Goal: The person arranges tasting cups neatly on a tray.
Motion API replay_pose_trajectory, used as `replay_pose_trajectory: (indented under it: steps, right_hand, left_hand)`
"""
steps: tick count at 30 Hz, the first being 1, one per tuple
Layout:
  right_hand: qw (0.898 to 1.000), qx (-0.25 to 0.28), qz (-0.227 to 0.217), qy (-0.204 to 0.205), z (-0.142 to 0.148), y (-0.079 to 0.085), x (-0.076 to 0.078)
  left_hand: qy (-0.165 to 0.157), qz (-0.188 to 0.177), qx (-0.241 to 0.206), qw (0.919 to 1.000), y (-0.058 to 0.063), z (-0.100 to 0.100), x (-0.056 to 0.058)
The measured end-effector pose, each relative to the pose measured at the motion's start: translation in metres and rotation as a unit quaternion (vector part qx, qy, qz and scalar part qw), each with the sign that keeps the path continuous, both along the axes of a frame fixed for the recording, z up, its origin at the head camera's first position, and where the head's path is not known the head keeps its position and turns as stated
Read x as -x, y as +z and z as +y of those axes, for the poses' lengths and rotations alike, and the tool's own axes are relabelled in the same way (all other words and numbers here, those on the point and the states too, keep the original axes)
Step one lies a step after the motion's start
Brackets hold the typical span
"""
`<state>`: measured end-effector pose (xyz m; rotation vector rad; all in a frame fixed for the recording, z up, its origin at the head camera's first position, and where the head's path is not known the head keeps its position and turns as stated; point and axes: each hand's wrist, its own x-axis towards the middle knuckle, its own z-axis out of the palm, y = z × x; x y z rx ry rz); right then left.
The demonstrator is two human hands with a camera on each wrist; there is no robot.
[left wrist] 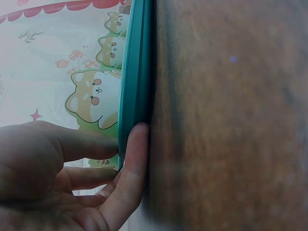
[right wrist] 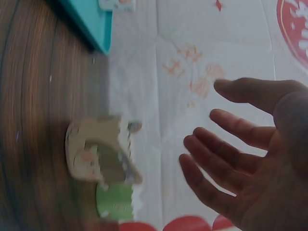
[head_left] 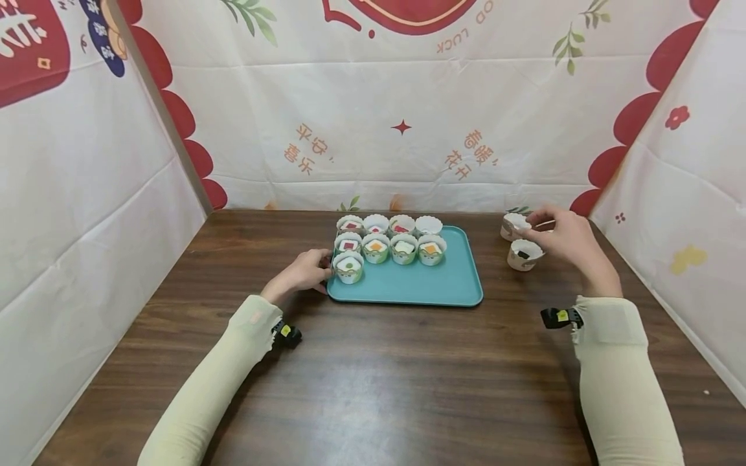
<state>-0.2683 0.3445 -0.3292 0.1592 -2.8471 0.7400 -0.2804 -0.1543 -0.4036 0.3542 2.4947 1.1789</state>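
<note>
Paper cups with scalloped rims and a cartoon animal print stand in rows on a teal tray point(head_left: 416, 283), several with red or orange squares inside. The cup nearest the front point(head_left: 348, 268) shows a green spot. At the tray's left edge, my left hand point(head_left: 304, 269) grips the rim, one finger point(left wrist: 134, 163) low along the side wall. Two more paper cups stand right of the tray: a near one point(head_left: 524, 255) with a dark piece inside and a far one point(head_left: 513, 226). My right hand point(head_left: 562, 234) hovers beside and above these, fingers spread loosely around nothing.
A brown wood-grain table point(head_left: 373, 375) carries everything. White printed cloth point(head_left: 373, 136) with red scalloped borders closes off the back and both sides. The two loose cups stand near the back right, close to the side cloth.
</note>
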Motion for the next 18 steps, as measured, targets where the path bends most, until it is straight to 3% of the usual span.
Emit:
replay_pose_trajectory:
  steps: [7, 13, 18]
  right_hand:
    - [0.997, -0.006, -0.067, 0.024, 0.029, -0.013, 0.004]
    - [0.989, 0.023, -0.139, 0.037, 0.036, -0.023, 0.007]
    - [0.987, 0.019, -0.151, 0.045, 0.038, -0.03, 0.009]
  left_hand:
    - [0.006, 0.003, -0.002, 1.0, -0.002, 0.0, 0.0]
    - [0.005, 0.003, 0.006, 1.0, -0.004, -0.001, 0.002]
    - [0.003, 0.002, 0.005, 1.0, -0.001, -0.001, 0.0]
